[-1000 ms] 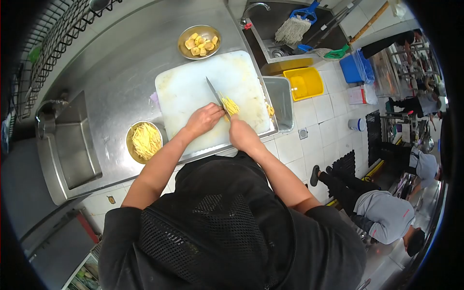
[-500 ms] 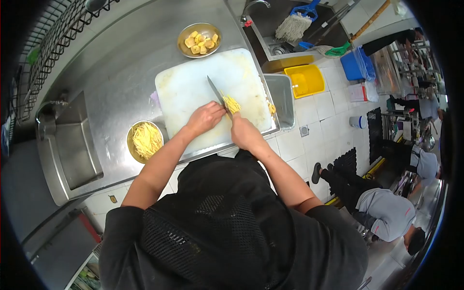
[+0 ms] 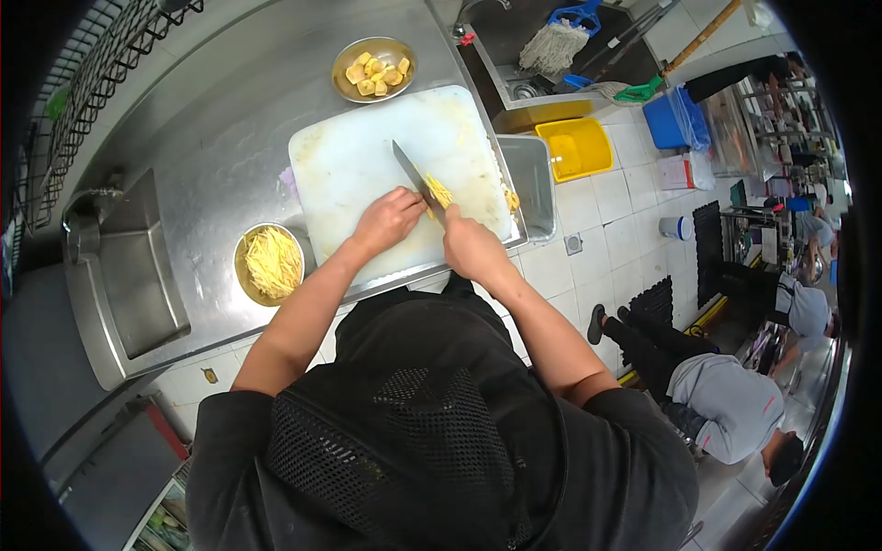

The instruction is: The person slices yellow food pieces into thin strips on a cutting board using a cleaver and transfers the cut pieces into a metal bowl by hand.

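Note:
My right hand (image 3: 474, 248) is closed round the handle of a kitchen knife (image 3: 408, 165), whose blade points away from me over a white cutting board (image 3: 354, 147). Beside the blade, my left hand (image 3: 390, 222) has its fingers bunched on a small yellow piece, mostly hidden by the fingertips; it looks like ginger. Thin yellow strips (image 3: 439, 190) lie in a small heap against the blade's right side. A metal bowl (image 3: 241, 266) at the left holds many cut strips (image 3: 274, 262). Peeled yellow chunks (image 3: 375, 75) sit in another metal bowl (image 3: 411, 57) beyond the board.
The steel counter (image 3: 234, 156) has a sink (image 3: 138, 285) at its left end. A grey bin (image 3: 528, 174) stands by the board's right edge, near a yellow tub (image 3: 579, 147). Mops (image 3: 554, 48) rest in a far sink. Co-workers (image 3: 730, 404) are at the right.
The right hand and knife handle have shifted slightly, while the left hand stays by the blade. The whole view has moved a little. A co-worker at the far right has changed posture.

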The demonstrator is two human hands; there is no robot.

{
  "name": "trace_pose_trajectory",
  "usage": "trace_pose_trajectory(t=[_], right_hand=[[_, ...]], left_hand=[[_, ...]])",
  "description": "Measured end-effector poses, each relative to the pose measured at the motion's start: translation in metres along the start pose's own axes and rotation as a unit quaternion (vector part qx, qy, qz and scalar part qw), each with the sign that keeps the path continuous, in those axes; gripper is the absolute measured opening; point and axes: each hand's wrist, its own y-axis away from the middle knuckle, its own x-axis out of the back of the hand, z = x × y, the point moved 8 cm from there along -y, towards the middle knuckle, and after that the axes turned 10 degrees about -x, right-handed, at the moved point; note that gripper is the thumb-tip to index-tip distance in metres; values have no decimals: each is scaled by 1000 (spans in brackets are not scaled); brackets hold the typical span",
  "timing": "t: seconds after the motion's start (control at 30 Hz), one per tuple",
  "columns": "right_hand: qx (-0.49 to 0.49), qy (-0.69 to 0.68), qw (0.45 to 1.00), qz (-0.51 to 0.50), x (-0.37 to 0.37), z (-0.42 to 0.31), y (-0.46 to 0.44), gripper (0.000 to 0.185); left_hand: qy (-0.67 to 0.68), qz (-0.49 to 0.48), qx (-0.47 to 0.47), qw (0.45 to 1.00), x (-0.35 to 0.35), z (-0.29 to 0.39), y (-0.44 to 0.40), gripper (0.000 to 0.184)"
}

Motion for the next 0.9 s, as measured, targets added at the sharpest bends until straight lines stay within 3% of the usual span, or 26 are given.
trace_pose_trajectory(t=[0.17, 0.33, 0.43, 0.9], right_hand=[[-41, 22, 999, -25, -17, 11, 3, 20], [-8, -38, 999, 33, -21, 2, -32, 20], [-26, -17, 999, -21, -7, 2, -9, 22], [27, -115, 993, 21, -17, 11, -48, 24]], left_hand=[[5, 6, -4, 1000, 0, -2, -1, 22], [18, -22, -9, 1000, -6, -6, 2, 22], [14, -31, -6, 999, -7, -10, 0, 21], [-9, -11, -5, 1000, 1, -1, -5, 20]])
